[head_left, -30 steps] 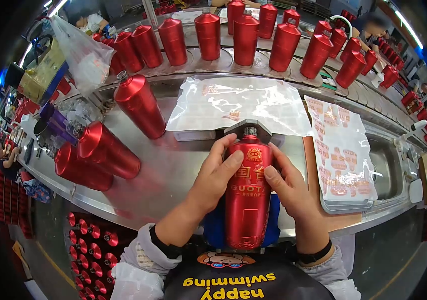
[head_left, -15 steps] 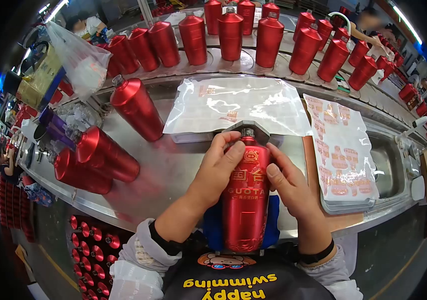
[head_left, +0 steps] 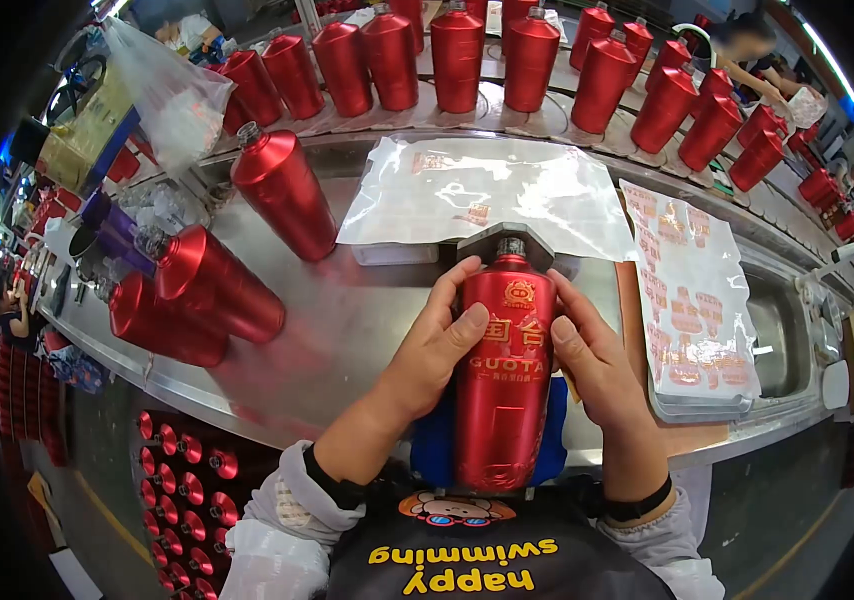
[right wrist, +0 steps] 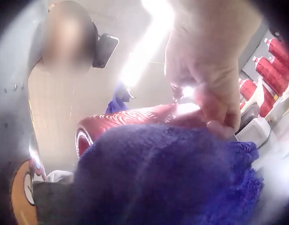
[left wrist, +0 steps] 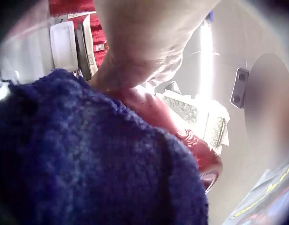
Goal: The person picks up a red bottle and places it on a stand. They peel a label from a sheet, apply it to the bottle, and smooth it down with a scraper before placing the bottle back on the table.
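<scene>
A red bottle (head_left: 505,400) with gold lettering lies in front of the person, its neck pointing away. My left hand (head_left: 437,345) holds its left side, thumb beside the gold characters. On the opposite side, my right hand (head_left: 597,370) grips it too, thumb along the label's right edge. Beneath the bottle is a blue cloth (head_left: 434,450), and a dark angular block (head_left: 479,243) stands behind its neck. In the left wrist view the fuzzy cloth (left wrist: 88,159) covers much of the bottle (left wrist: 182,136). The right wrist view shows the bottle's base end (right wrist: 95,131) above the cloth.
Several red bottles (head_left: 457,65) stand along a conveyor at the back. To the left, a red bottle (head_left: 287,195) and two more stand on the steel table (head_left: 337,330). Printed sheets (head_left: 692,300) lie at the right beside a sink (head_left: 782,340). A plastic bag (head_left: 177,110) hangs at left.
Bottles on the conveyor have moved to the right. My left thumb went up toward the bottle's shoulder, then came back down beside the gold characters. Both hands stay on the bottle.
</scene>
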{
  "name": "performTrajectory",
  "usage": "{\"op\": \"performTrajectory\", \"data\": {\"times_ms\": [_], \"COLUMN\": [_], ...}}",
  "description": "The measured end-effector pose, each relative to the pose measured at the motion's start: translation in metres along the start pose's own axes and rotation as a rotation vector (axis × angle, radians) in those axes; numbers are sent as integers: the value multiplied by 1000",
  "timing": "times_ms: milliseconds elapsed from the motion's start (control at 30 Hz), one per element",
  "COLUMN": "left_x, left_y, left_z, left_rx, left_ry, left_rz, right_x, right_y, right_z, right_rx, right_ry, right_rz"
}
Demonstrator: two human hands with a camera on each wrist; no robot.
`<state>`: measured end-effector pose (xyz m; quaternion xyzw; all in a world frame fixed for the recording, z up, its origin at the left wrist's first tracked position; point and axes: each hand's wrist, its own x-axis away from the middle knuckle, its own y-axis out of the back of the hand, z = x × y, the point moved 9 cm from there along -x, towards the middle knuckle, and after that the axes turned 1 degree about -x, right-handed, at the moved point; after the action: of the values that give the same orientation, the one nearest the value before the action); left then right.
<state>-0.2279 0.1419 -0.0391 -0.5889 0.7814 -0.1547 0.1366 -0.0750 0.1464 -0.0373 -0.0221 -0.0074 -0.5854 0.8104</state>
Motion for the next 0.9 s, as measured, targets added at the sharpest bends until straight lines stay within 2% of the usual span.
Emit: {"op": "performTrajectory", "data": {"times_ms": [133, 233, 333, 533, 633, 733, 833, 900], "left_x": [0, 1, 1, 1, 1, 2, 3, 4], "left_y": [1, -1, -2, -1, -4, -8, -7, -8], "left_z": [5, 3, 4, 4, 4, 1, 5, 4], "left_rx": [61, 74, 107, 85, 92, 72, 66, 80], "left_ry": [11, -3, 16, 8, 13, 3, 4, -10], "left_rz": [10, 9, 6, -3, -11, 8, 4, 10], "right_x": [0, -3, -5, -2, -4, -1, -4, 0], "right_y": [-2, -3, -5, -3, -4, -4, -5, -3], "right_z": [-2, -1, -3, -11, -6, -11, -7, -14], "right_rx": [-73, -12, -19, -227, -96, -197, -63, -199], "right_ry": [-7, 109, 93, -91, 48, -2, 111, -8], "right_rz": [9, -19, -16, 9, 16, 46, 33, 39]}}
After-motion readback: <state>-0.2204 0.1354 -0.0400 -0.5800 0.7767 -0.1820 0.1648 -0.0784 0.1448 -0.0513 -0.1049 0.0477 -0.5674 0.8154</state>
